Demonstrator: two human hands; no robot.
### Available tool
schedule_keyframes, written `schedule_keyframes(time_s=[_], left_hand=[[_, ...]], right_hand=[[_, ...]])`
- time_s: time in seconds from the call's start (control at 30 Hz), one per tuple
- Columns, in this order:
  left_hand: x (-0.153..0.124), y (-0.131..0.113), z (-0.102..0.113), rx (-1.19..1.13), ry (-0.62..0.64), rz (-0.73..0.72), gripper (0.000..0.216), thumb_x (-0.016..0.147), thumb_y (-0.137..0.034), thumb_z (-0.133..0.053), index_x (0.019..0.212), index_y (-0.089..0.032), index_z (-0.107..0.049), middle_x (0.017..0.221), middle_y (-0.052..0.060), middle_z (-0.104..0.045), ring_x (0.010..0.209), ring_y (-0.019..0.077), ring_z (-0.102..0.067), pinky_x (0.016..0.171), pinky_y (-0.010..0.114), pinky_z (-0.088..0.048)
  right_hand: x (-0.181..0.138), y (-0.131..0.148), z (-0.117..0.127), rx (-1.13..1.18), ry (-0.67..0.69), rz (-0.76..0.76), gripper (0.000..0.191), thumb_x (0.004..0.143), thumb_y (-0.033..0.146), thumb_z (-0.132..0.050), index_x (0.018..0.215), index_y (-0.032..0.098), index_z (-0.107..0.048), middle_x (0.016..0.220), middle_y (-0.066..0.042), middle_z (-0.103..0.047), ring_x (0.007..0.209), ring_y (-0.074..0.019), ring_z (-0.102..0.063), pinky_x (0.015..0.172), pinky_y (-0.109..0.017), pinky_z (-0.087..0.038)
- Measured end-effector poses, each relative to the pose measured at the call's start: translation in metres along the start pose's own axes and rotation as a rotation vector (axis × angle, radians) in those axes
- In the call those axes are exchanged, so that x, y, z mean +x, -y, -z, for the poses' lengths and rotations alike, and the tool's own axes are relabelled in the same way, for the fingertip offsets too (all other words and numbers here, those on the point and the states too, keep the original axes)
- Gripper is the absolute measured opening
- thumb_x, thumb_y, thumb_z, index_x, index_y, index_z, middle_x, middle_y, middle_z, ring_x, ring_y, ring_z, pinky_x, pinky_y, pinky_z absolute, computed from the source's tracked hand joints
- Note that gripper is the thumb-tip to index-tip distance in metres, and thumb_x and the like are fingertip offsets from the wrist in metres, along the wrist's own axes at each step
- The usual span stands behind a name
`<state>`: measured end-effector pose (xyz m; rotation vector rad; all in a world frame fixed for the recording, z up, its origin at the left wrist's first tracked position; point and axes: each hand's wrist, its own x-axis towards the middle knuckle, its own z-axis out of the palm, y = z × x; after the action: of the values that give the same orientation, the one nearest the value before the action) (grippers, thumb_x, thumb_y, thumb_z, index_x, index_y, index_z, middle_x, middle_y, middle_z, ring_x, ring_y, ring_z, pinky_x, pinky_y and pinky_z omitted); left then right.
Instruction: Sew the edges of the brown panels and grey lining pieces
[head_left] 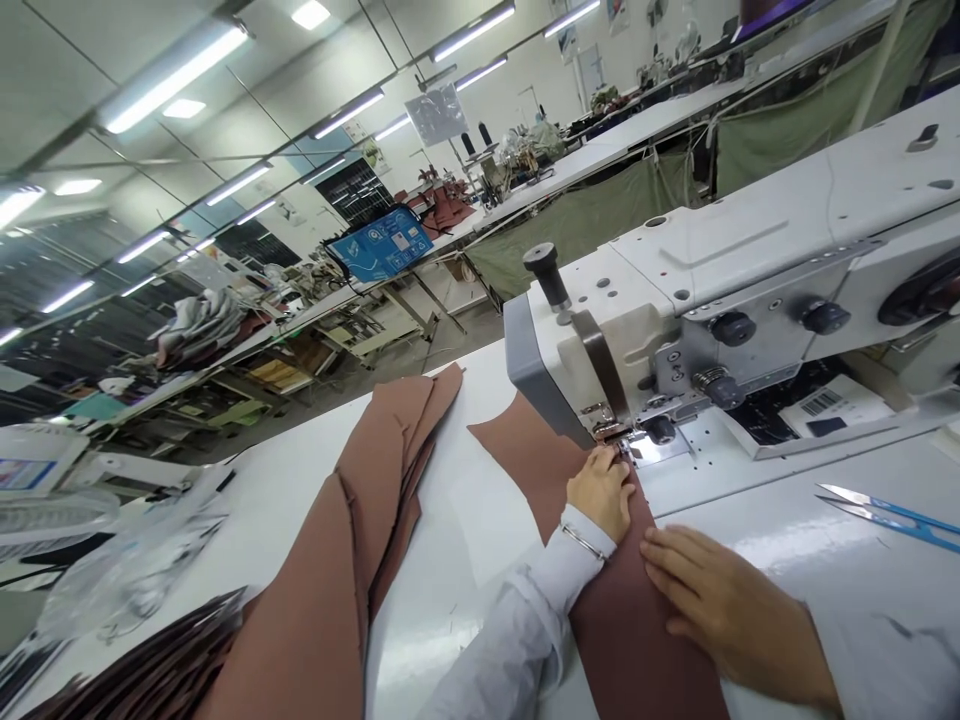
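Note:
A long brown fabric piece (pixel 525 450) lies on the white table and runs under the presser foot (pixel 616 432) of a white sewing machine (pixel 750 270). My left hand (pixel 602 490) rests on the fabric right at the foot, fingers curled and pressing the cloth toward the needle. My right hand (pixel 720 600) lies flat on the same fabric nearer to me, fingers stretched out and together, holding the cloth down.
A stack of brown cut pieces (pixel 360 540) lies to the left on the white table (pixel 465 520). Blue-handled thread snips (pixel 892 512) lie at the right. Clear plastic bags (pixel 135 560) sit at the far left. Other workbenches and machines fill the background.

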<state>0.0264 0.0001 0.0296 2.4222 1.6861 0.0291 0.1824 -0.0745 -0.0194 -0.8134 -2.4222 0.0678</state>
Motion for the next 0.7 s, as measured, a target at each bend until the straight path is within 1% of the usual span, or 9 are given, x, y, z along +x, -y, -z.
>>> schedule_keyframes(time_s=[0.07, 0.13, 0.27, 0.33, 0.43, 0.53, 0.6, 0.7], left_hand=[[0.002, 0.003, -0.002, -0.02, -0.026, 0.012, 0.018, 0.08, -0.02, -0.049, 0.094, -0.02, -0.06, 0.123, 0.004, -0.049, 0.113, 0.0201, -0.044, 0.079, 0.033, -0.051], [0.007, 0.005, -0.002, -0.019, -0.026, 0.029, 0.016, 0.081, -0.021, -0.049, 0.092, -0.02, -0.061, 0.12, 0.005, -0.051, 0.109, 0.0202, -0.048, 0.08, 0.033, -0.05], [0.015, 0.008, -0.001, -0.005, 0.002, 0.07, 0.017, 0.083, -0.021, -0.047, 0.092, -0.019, -0.061, 0.106, 0.006, -0.058, 0.1, 0.0211, -0.054, 0.083, 0.036, -0.049], [0.008, 0.008, -0.003, -0.027, -0.031, 0.059, 0.017, 0.082, -0.02, -0.047, 0.092, -0.018, -0.061, 0.107, 0.006, -0.058, 0.103, 0.0216, -0.052, 0.084, 0.036, -0.048], [-0.014, 0.005, -0.014, -0.095, -0.142, -0.044, 0.019, 0.079, -0.016, -0.049, 0.094, -0.018, -0.061, 0.119, 0.006, -0.054, 0.114, 0.0215, -0.045, 0.089, 0.034, -0.047], [-0.034, 0.001, -0.026, -0.143, -0.242, -0.112, 0.027, 0.078, -0.013, -0.046, 0.101, -0.016, -0.059, 0.122, 0.006, -0.053, 0.118, 0.0215, -0.042, 0.091, 0.035, -0.047], [-0.036, 0.001, -0.029, -0.163, -0.272, -0.108, 0.028, 0.078, -0.012, -0.044, 0.102, -0.016, -0.059, 0.121, 0.007, -0.054, 0.118, 0.0219, -0.042, 0.092, 0.036, -0.047], [-0.027, 0.003, -0.028, -0.19, -0.275, -0.1, 0.028, 0.078, -0.012, -0.044, 0.101, -0.017, -0.059, 0.12, 0.007, -0.054, 0.117, 0.0211, -0.043, 0.095, 0.036, -0.045]], right_hand=[[-0.008, 0.01, -0.001, -0.012, -0.037, -0.009, 0.032, 0.084, 0.03, -0.052, 0.109, 0.01, -0.056, 0.116, -0.008, -0.053, 0.11, -0.0223, -0.043, 0.097, -0.038, -0.034], [-0.01, 0.014, -0.002, -0.012, -0.035, -0.007, 0.031, 0.084, 0.029, -0.051, 0.109, 0.01, -0.057, 0.115, -0.009, -0.054, 0.109, -0.0223, -0.044, 0.096, -0.037, -0.035], [-0.003, 0.007, -0.006, 0.008, 0.006, -0.008, 0.032, 0.084, 0.025, -0.051, 0.11, 0.008, -0.056, 0.115, -0.01, -0.053, 0.11, -0.0232, -0.043, 0.095, -0.036, -0.037], [0.001, 0.002, -0.007, 0.003, -0.002, -0.015, 0.031, 0.083, 0.022, -0.05, 0.109, 0.006, -0.056, 0.115, -0.011, -0.053, 0.109, -0.0235, -0.043, 0.095, -0.036, -0.038], [0.004, 0.002, -0.008, -0.006, -0.008, -0.022, 0.032, 0.082, 0.021, -0.051, 0.108, 0.003, -0.057, 0.114, -0.012, -0.054, 0.11, -0.024, -0.043, 0.097, -0.036, -0.036], [0.001, 0.009, -0.006, -0.021, -0.03, 0.0, 0.032, 0.084, 0.023, -0.049, 0.108, 0.003, -0.057, 0.114, -0.012, -0.054, 0.111, -0.0245, -0.042, 0.098, -0.036, -0.036], [-0.002, 0.014, -0.005, -0.033, -0.055, 0.011, 0.03, 0.086, 0.024, -0.047, 0.105, 0.005, -0.059, 0.114, -0.011, -0.055, 0.111, -0.0237, -0.043, 0.096, -0.035, -0.038], [-0.004, 0.016, -0.005, -0.029, -0.041, 0.016, 0.029, 0.086, 0.023, -0.047, 0.106, 0.006, -0.059, 0.114, -0.011, -0.055, 0.11, -0.0238, -0.044, 0.095, -0.036, -0.039]])
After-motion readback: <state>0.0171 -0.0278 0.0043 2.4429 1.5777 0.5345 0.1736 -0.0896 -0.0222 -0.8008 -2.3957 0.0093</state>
